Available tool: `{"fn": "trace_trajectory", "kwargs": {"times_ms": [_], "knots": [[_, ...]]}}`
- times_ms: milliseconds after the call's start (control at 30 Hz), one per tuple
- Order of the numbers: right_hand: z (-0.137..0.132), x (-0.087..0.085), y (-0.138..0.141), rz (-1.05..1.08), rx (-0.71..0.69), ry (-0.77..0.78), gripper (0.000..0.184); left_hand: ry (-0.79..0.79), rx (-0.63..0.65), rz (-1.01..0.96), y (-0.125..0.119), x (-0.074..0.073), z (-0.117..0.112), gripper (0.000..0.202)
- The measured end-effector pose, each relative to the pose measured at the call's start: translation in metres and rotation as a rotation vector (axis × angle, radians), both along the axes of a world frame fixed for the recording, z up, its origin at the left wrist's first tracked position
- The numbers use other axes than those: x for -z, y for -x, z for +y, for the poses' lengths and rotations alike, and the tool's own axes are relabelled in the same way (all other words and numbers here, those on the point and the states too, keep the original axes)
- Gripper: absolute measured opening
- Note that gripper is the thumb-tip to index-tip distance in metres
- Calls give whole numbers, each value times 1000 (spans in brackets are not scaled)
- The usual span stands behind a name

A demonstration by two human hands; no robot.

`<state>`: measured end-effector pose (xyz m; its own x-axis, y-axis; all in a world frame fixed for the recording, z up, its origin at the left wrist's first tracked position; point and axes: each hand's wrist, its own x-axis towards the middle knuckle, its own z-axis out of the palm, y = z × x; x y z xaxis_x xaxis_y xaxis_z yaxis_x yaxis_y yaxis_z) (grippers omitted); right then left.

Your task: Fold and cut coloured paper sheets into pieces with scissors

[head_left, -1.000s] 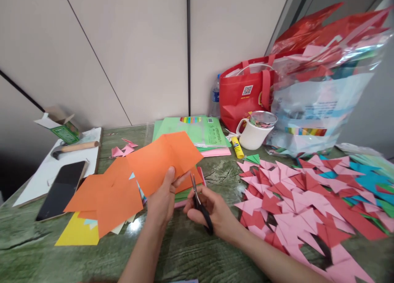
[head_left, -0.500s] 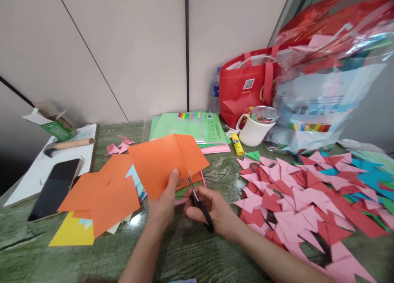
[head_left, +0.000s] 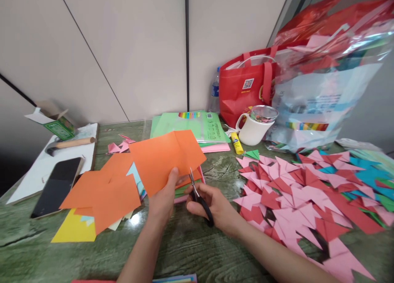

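My left hand (head_left: 163,201) pinches the near edge of a creased orange paper sheet (head_left: 166,157) and holds it up over the green table (head_left: 191,246). My right hand (head_left: 212,207) grips black-handled scissors (head_left: 198,196), whose blades touch the sheet's near edge just right of my left thumb. Under the sheet lies a small stack of coloured paper (head_left: 187,188). More orange squares (head_left: 104,192) lie spread to the left over yellow and pale blue pieces.
Folded pink, red and blue paper pieces (head_left: 301,188) cover the table's right side. At the back stand a white mug (head_left: 254,127), a yellow glue stick (head_left: 236,143), a green paper pack (head_left: 191,127), a red bag (head_left: 246,90) and a plastic bag (head_left: 320,90). A phone (head_left: 57,186) and hammer (head_left: 69,143) lie left.
The orange sheet has shifted slightly in my left hand, and the scissors have moved up to its near edge. The view has dipped a little.
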<state>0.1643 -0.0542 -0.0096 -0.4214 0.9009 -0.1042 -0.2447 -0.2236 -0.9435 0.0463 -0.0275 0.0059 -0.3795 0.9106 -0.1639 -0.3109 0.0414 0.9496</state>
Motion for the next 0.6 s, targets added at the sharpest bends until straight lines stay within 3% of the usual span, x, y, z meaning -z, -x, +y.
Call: {"fn": "trace_trajectory", "kwargs": {"times_ms": [167,300,433,600], "knots": [[-1,-2,0,60,-64,38,32,-31,-5,86,3,7,1,19],[-2,1,-1,155,-127,114,32,-36,50,73,3,3,0,17],[-2,4,-2,133,-124,139,32,-62,87,64,3,-3,-2,25],[-1,3,-1,100,-127,129,32,-50,88,32,2,0,0,36]]}}
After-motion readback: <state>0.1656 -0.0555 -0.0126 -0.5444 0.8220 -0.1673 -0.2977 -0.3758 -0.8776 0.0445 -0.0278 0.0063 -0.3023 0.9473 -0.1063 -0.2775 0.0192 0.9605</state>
